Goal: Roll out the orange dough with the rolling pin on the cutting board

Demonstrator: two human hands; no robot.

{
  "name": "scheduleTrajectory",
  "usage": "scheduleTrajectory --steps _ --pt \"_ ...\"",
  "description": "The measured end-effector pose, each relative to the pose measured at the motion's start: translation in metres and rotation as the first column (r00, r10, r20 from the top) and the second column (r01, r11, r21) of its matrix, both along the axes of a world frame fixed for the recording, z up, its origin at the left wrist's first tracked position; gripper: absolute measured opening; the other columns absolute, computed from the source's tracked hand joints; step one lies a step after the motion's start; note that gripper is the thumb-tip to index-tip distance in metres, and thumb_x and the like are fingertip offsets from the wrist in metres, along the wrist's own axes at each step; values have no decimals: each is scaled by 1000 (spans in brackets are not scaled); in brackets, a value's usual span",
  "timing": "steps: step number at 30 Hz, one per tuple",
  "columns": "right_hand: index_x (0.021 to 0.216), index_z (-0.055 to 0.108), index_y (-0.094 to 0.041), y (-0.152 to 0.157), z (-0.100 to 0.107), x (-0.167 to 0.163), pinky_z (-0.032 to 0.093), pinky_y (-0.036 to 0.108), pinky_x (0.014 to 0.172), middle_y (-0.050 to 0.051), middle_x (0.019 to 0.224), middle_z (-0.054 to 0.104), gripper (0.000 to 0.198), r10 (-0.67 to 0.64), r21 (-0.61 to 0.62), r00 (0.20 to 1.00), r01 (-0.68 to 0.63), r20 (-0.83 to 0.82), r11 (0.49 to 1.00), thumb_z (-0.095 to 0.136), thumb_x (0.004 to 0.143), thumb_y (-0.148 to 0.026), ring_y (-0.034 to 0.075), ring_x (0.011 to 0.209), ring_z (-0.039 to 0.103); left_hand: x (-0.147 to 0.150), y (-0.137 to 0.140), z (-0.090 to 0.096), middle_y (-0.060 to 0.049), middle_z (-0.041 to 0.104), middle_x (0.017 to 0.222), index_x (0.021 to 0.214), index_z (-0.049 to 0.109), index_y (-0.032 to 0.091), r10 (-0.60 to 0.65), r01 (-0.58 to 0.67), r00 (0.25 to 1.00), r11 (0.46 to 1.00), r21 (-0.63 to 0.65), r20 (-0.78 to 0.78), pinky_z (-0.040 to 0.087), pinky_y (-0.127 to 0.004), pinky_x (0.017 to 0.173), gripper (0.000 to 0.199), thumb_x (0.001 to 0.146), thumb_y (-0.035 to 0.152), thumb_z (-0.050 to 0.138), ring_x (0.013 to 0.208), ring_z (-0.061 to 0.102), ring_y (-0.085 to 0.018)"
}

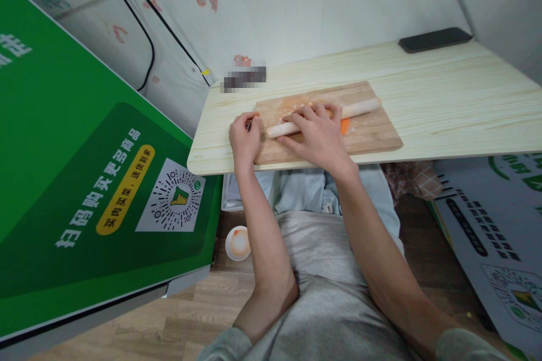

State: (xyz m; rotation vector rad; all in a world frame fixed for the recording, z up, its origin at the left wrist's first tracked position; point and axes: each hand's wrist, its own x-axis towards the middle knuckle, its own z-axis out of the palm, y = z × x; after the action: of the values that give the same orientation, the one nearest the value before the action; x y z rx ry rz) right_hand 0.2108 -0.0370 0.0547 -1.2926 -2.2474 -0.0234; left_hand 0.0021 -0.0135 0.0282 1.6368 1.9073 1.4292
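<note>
On the wooden cutting board (381, 132) lies a long pale stick (358, 108), slanting up to the right; whether it is a peeled root or a rolling pin I cannot tell. My right hand (318, 134) rests over its middle, with the fingers curled across it and the thumb at its near side. At the board's left edge, my left hand (246, 140) is closed in a curl, with a small orange bit at its fingertips that I cannot make out. An orange piece (345, 125) shows beside my right hand. White and orange crumbs are scattered on the board.
The board sits near the front edge of a narrow pale table (449, 96) against a wall. A black phone (435, 39) lies at the back right. A green panel (105, 180) stands close on the left. Below is a round white bowl (237, 243).
</note>
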Motion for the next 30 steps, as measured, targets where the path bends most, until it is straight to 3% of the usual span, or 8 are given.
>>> scheduleTrajectory --steps 14,30 --pt "136 76 -27 0 1 0 30 65 122 11 141 75 44 -9 -15 1000 9 15 1000 54 114 -59 41 135 56 -11 9 -14 -7 84 115 106 78 25 -21 22 999 999 44 -28 59 -42 109 18 102 25 61 110 75 -25" --pt "144 73 -32 1 0 2 30 68 121 12 139 75 57 16 -8 1000 -16 14 1000 47 112 -72 43 135 54 -4 2 -3 -7 84 116 111 80 26 -11 12 998 1000 19 -56 60 -40 107 22 103 26 59 114 75 -25"
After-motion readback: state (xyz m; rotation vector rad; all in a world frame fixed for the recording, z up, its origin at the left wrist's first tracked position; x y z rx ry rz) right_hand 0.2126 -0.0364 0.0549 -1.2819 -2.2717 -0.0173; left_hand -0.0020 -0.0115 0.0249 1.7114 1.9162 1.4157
